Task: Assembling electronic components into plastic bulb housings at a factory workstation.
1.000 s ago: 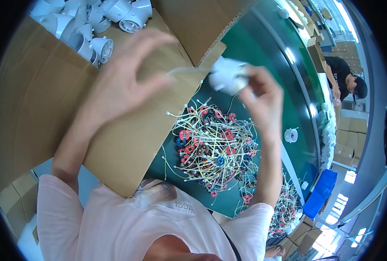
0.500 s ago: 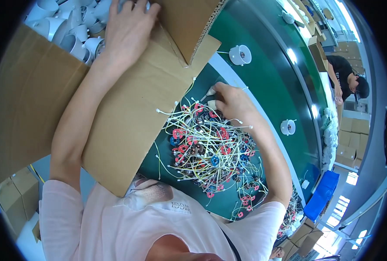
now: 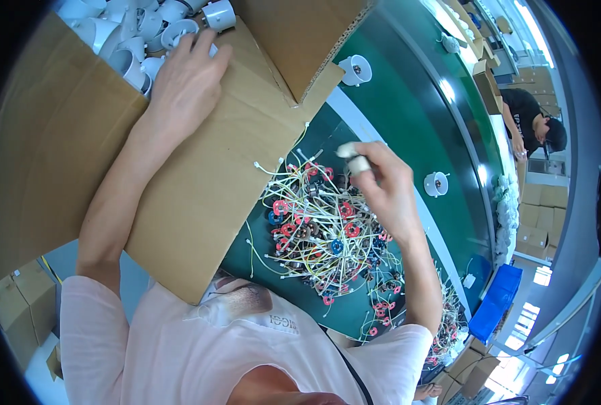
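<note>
A green conveyor belt runs past the workstation, carrying white lamp housings. Left hand rests spread, palm down, over the white housings in the open cardboard box, gripping nothing visibly. Right hand pinches a small white wired component between taped fingertips, above the tangled pile of wired red and blue parts.

Pretty typical factory floor: long green conveyor belt running up toward 1 o'clock, stacked cardboard boxes at 3 o'clock, a blue crate around 4, and bright daylight from windows at 4.
</note>
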`<control>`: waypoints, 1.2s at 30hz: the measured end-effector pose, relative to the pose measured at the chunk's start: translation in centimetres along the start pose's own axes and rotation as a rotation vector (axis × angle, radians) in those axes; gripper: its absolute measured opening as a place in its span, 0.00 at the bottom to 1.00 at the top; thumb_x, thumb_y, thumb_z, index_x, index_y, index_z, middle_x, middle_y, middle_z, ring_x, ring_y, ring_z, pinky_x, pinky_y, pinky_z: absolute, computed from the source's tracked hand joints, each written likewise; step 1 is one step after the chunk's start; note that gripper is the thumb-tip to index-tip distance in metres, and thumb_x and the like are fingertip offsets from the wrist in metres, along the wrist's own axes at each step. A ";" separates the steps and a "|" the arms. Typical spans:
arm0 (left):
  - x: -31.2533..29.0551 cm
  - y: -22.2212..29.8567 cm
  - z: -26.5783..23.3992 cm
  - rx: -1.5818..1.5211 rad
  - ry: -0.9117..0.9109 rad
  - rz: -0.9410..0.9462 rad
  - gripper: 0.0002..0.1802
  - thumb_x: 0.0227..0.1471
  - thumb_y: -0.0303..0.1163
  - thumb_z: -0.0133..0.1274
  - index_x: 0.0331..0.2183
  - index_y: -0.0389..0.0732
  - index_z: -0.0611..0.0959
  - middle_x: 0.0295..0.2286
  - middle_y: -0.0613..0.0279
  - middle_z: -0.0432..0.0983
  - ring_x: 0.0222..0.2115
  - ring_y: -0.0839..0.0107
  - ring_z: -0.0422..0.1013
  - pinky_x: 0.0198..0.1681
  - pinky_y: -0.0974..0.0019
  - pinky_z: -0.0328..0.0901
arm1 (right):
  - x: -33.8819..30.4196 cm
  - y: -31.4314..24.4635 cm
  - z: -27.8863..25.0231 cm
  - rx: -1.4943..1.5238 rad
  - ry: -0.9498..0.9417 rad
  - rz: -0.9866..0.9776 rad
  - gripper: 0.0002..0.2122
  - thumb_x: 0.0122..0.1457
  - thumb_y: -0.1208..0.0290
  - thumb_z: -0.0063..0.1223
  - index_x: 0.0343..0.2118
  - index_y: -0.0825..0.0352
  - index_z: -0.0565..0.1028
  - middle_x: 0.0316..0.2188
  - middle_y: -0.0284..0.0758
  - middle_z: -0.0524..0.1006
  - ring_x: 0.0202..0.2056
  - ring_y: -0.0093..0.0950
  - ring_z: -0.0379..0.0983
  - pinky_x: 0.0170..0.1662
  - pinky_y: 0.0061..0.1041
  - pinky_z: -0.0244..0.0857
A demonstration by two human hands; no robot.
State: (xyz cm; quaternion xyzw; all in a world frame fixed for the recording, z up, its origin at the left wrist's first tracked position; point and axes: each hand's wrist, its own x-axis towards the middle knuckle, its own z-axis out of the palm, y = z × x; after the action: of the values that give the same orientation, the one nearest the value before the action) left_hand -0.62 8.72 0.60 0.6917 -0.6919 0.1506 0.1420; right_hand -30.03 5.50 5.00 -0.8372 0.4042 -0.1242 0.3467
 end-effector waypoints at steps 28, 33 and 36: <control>-3.9 3.2 -4.0 -1.347 -0.233 -0.180 0.29 0.35 0.26 0.63 0.42 0.40 0.68 0.40 0.57 0.67 0.41 0.63 0.68 0.43 0.65 0.63 | 2.7 -5.8 0.1 0.982 0.274 -0.340 0.17 0.55 0.74 0.50 0.46 0.75 0.64 0.37 0.50 0.74 0.35 0.36 0.76 0.31 0.24 0.72; -4.2 3.2 -3.0 -1.168 -0.096 -0.085 0.32 0.32 0.28 0.65 0.42 0.40 0.68 0.38 0.58 0.68 0.40 0.64 0.69 0.41 0.65 0.64 | 3.8 -6.0 0.7 0.973 0.235 -0.294 0.16 0.56 0.75 0.50 0.46 0.75 0.64 0.37 0.48 0.74 0.36 0.36 0.76 0.32 0.23 0.72; -4.3 3.5 -3.2 -1.270 -0.146 -0.160 0.33 0.32 0.28 0.66 0.42 0.40 0.68 0.38 0.58 0.68 0.40 0.64 0.68 0.42 0.65 0.63 | 4.3 -5.9 1.1 0.933 0.232 -0.292 0.15 0.56 0.76 0.49 0.45 0.74 0.65 0.36 0.47 0.74 0.36 0.35 0.76 0.33 0.23 0.72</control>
State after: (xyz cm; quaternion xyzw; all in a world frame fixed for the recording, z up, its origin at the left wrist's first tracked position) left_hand -4.10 13.91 1.71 0.5307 -0.6005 -0.3468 0.4874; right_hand -23.22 5.34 7.92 -0.6214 0.2201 -0.4311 0.6161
